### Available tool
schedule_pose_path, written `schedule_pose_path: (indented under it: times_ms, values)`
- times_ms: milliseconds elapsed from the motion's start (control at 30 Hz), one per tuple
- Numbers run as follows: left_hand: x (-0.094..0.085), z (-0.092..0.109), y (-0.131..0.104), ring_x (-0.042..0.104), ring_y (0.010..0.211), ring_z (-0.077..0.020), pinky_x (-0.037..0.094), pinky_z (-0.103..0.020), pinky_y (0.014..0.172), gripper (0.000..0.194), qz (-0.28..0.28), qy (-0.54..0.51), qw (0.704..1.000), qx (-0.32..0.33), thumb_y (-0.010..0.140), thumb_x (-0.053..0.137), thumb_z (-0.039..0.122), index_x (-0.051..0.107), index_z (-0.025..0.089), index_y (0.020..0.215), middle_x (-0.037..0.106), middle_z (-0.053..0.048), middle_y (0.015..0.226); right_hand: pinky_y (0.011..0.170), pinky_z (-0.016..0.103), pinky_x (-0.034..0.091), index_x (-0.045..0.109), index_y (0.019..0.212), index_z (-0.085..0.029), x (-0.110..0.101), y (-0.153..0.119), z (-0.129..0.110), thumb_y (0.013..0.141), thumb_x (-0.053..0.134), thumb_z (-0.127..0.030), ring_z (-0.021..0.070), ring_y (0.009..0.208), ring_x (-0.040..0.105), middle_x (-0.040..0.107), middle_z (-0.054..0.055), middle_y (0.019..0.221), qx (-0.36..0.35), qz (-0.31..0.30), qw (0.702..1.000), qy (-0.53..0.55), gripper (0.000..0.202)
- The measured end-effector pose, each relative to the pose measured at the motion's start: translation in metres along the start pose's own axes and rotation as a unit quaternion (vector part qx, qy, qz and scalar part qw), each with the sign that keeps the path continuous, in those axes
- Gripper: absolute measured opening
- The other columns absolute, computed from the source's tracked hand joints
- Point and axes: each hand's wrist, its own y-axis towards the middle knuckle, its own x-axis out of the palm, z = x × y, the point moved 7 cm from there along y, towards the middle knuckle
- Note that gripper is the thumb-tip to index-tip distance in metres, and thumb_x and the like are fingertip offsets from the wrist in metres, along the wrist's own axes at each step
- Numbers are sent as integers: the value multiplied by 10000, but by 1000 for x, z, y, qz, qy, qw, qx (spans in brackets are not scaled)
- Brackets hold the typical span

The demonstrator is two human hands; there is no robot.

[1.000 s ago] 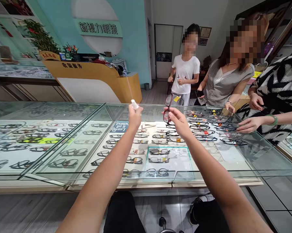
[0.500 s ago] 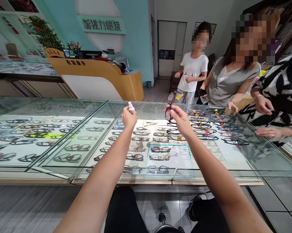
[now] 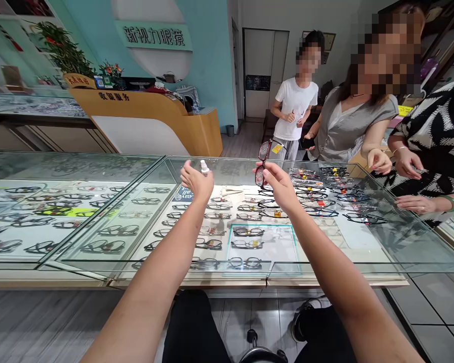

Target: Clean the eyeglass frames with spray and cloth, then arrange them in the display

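Over the glass display case [image 3: 158,169], my left hand [image 3: 197,182] has its fingers spread. A small white bottle [image 3: 204,167] shows just behind that hand, its lower part hidden by it. My right hand [image 3: 275,184] pinches a pair of dark red glasses [image 3: 263,151] by one side, held on end. A yellow tag [image 3: 277,148] hangs at their upper part. Below and to the right of my right hand, several rows of glasses [image 3: 319,203] lie on the case.
Three people are beyond the case at the right: one in a white shirt [image 3: 295,108], one in a grey top [image 3: 338,126], one in a black-and-white patterned top [image 3: 434,121]. A wooden reception desk [image 3: 207,133] stands behind.
The fingers of my left hand have opened away from the white bottle. The grey-topped person's hand has lifted from the case edge. The glasses in my right hand have hardly moved.
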Motion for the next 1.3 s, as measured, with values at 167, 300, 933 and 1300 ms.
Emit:
schedule_pose_path:
  times_ms: [167, 300, 933, 1300]
  values:
    - [-7, 53, -26, 565, 1484, -388, 317, -567, 1281, 642, -39, -30, 980, 190, 964, 672, 189, 406, 225, 1546, 700, -172, 1471, 936, 396, 605, 748, 1303, -269, 2, 0, 1, 960, 747, -761, 209, 955, 699, 827, 89, 1231, 0, -4, 1000, 3, 600]
    - [22, 66, -47, 653, 1340, -392, 311, -539, 1200, 633, -238, 27, 931, 276, 928, 731, 220, 477, 228, 1508, 827, -101, 1171, 964, 406, 594, 739, 1308, -259, 4, 0, -1, 968, 736, -768, 220, 977, 711, 833, 93, 1211, -8, -7, 1000, 4, 612]
    - [50, 47, -45, 732, 1024, -377, 478, -441, 881, 70, -332, 140, 893, 270, 983, 642, 285, 709, 263, 987, 815, -126, 1015, 966, 394, 590, 734, 1313, -254, 8, -2, -6, 1000, 703, -747, 215, 965, 696, 822, 86, 1223, -19, -24, 1000, -8, 585]
    - [17, 59, -28, 653, 683, -193, 479, -295, 635, 558, -333, -292, 896, 19, 811, 870, 706, 736, 198, 1000, 783, -34, 815, 950, 370, 568, 740, 1277, -239, 9, -1, -9, 962, 744, -770, 206, 959, 667, 806, 86, 1181, -27, -26, 999, 7, 618]
